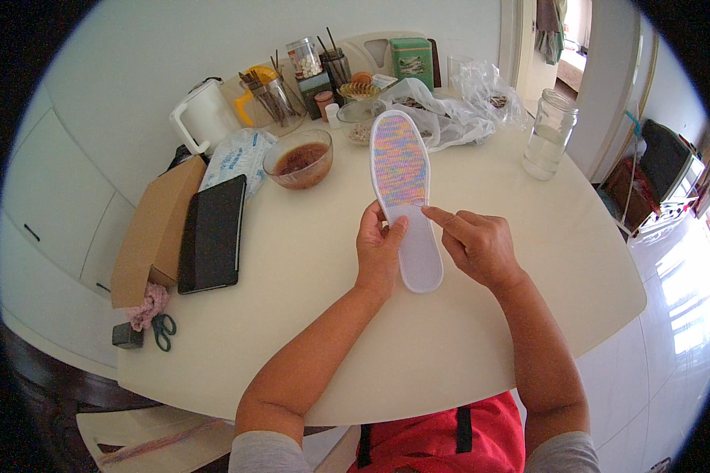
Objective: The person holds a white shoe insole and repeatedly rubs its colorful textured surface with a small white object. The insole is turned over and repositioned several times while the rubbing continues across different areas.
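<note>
A shoe insole (400, 159) stands tilted up above the table. Multicoloured stitching covers its front part, while the heel half is plain white, and a white border runs around it. My left hand (381, 245) grips it at the left edge near the middle, thumb on the top face and fingers behind. At the opposite edge is my right hand (479, 242), its index fingertip at the line where the coloured stitches end. The other right fingers are curled, and whether they hold something small like a needle cannot be made out.
Left on the cream table (307, 307) are a black tablet (213, 236), cardboard box (160, 219), pink yarn (148, 306) and scissors (164, 332). Behind stand a glass bowl of brown liquid (300, 162), white kettle (206, 115) and plastic bags (449, 112). A glass jar (549, 136) is at right.
</note>
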A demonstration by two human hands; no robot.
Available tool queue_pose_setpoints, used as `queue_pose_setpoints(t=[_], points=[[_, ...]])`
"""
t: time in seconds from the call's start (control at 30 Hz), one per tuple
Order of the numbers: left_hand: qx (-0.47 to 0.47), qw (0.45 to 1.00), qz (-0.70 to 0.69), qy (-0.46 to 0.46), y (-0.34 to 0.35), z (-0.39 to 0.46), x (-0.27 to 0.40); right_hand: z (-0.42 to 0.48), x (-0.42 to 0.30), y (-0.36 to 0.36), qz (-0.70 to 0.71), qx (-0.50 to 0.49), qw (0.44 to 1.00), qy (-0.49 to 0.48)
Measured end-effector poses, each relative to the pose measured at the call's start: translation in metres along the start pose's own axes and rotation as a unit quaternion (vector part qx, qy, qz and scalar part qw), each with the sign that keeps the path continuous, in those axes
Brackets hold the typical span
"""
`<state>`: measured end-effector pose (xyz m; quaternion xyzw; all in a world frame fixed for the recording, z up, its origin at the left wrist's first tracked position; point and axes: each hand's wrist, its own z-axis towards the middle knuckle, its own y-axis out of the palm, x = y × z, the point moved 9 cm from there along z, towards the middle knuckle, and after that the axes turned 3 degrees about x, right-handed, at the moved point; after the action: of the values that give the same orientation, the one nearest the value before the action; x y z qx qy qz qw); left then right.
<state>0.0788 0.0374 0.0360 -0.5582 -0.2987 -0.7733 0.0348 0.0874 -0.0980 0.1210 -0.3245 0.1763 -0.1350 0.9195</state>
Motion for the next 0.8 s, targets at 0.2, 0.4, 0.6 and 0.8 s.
queue_pose_setpoints(t=[0.2,0.4,0.6,0.8], points=[[-0.009,1.000,-0.002,-0.019,0.003,-0.002,-0.003,-0.004,0.008,0.015,-0.011,-0.046,0.998,0.028],[-0.050,0.999,-0.008,-0.010,0.013,-0.002,0.008,-0.001,0.035,-0.034,0.108,0.176,0.969,0.135],[-0.140,0.987,-0.017,-0.074,0.040,-0.014,0.019,-0.030,0.091,0.016,0.476,0.001,0.784,0.399],[-0.225,0.971,0.017,-0.078,0.055,-0.026,0.023,-0.032,0.051,0.033,0.661,-0.069,0.631,0.400]])
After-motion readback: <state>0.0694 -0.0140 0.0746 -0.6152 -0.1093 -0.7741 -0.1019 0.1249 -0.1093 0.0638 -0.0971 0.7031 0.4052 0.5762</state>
